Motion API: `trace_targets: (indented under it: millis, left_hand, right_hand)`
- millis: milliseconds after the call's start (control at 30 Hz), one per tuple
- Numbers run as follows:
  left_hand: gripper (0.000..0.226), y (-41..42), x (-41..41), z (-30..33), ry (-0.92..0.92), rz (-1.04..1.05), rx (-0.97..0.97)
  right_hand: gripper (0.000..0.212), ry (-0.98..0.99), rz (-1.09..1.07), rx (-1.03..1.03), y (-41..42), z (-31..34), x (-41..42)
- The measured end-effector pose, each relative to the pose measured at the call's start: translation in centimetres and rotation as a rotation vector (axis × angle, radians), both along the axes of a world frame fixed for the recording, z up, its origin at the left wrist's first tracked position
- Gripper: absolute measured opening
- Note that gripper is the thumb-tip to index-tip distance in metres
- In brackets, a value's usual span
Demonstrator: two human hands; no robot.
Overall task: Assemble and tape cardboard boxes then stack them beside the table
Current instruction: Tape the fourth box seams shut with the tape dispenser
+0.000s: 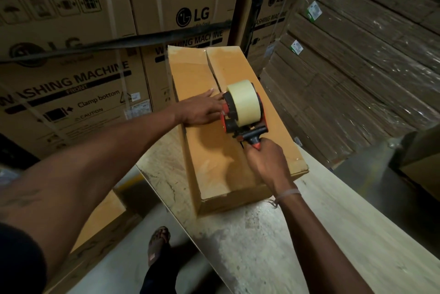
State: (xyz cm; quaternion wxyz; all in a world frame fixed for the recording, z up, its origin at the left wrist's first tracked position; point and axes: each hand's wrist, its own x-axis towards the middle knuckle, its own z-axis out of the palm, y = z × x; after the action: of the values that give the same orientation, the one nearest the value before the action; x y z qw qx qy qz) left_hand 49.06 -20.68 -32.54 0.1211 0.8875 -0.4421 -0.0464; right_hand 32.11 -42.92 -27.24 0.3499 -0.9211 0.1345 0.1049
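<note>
A long brown cardboard box [214, 150] lies on the pale wooden table [309, 234], its two top flaps folded shut with a seam running away from me. A red and black tape dispenser [242, 112] with a pale roll of tape sits on that seam about halfway along. My right hand [264, 160] grips the dispenser's handle from the near side. My left hand [202, 110] lies flat on the left flap, its straight fingers pressing the cardboard right beside the dispenser's front.
Large printed washing machine cartons [71, 55] stand stacked behind and to the left. Wrapped bundles of flat cardboard [357, 67] pile up at the right. Another brown box [100, 227] lies on the floor left of the table, near my sandalled foot [158, 243].
</note>
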Motion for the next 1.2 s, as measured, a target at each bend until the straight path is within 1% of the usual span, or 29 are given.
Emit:
trace_targets:
  millis: [67, 133, 267, 400, 500, 567, 667, 833, 933, 967, 1133, 1200]
  left_hand:
    - [0.035, -0.3, -0.7, 0.7, 0.025, 0.042, -0.026]
    - [0.036, -0.4, -0.4, 0.5, 0.044, 0.063, -0.006]
    - [0.053, 0.0, 0.5, -0.9, 0.021, 0.060, 0.001]
    - [0.057, 0.0, 0.6, -1.1, -0.027, 0.045, 0.020]
    - [0.062, -0.3, -0.3, -1.0, -0.077, 0.025, 0.047]
    - [0.059, -1.0, -1.7, -1.2, -0.055, -0.049, 0.038]
    - [0.053, -2.3, -4.4, -1.6, -0.007, -0.169, 0.013]
    - [0.044, -2.6, -5.5, -1.6, -0.002, -0.166, -0.058]
    - [0.029, -2.8, -5.9, -1.0, -0.027, -0.149, -0.142]
    - [0.029, -2.8, -6.0, -0.8, -0.036, -0.142, -0.145]
    - [0.047, -2.7, -5.9, -0.9, -0.008, -0.134, -0.075]
    - [0.049, -2.6, -5.9, -1.0, -0.014, -0.135, -0.056]
  right_hand:
    - [0.020, 0.005, 0.011, -0.004, -0.2, 0.1, -0.4]
    - [0.021, 0.012, 0.015, 0.008, -0.7, 0.2, -1.1]
    - [0.021, 0.029, -0.005, 0.031, -2.0, 0.6, -4.0]
    - [0.019, 0.012, -0.005, 0.038, -3.0, 0.4, -8.0]
    - [0.014, 0.012, -0.029, 0.109, -3.0, -0.4, -9.0]
    - [0.016, -0.004, -0.042, 0.143, -2.6, -0.7, -9.0]
    - [0.022, -0.039, -0.056, 0.140, -2.4, -1.1, -8.9]
    - [0.022, -0.054, -0.049, 0.127, -2.5, -1.4, -8.8]
    - [0.019, -0.061, -0.042, 0.123, -2.8, -1.2, -9.1]
    - [0.020, -0.059, -0.040, 0.122, -3.0, -1.0, -9.3]
    - [0.029, -0.032, -0.067, 0.126, -4.7, -0.8, -12.2]
    - [0.031, -0.031, -0.071, 0.145, -5.4, -1.0, -13.6]
